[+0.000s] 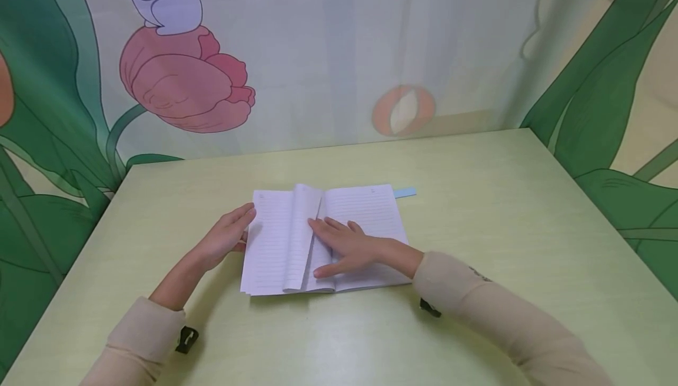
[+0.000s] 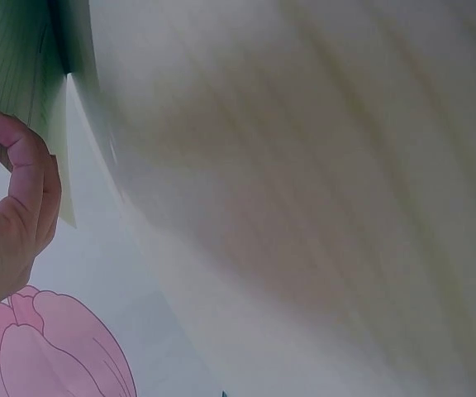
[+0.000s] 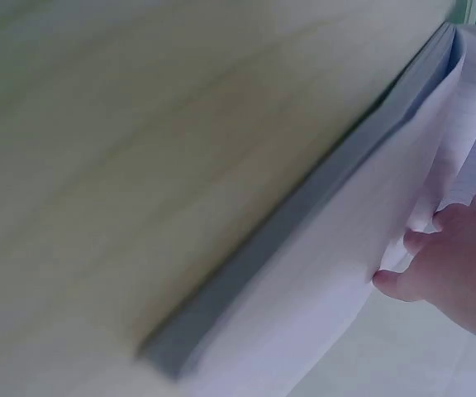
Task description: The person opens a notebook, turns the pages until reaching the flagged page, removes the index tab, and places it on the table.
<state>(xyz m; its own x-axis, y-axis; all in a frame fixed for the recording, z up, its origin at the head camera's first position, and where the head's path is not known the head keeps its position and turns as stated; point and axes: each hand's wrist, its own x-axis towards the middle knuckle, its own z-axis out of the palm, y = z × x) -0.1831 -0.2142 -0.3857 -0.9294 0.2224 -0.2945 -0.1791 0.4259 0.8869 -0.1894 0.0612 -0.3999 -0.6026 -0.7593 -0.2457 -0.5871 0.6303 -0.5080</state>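
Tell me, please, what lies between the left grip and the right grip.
Between left grip and right grip, the head view shows the lined left page of the notebook, then a curled page.

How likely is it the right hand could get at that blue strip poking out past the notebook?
Probably yes: the right hand is nearby, over the notebook, and the blue strip juts out near the far right corner, its visible end uncovered.

- The notebook point(image 1: 299, 248) is ruled on white.
- At its two o'clock, a strip point(image 1: 406, 192) is tinted light blue.
- The table point(image 1: 529, 221) is coloured pale yellow-green.
- Sleeves point(image 1: 492, 306) are coloured beige.
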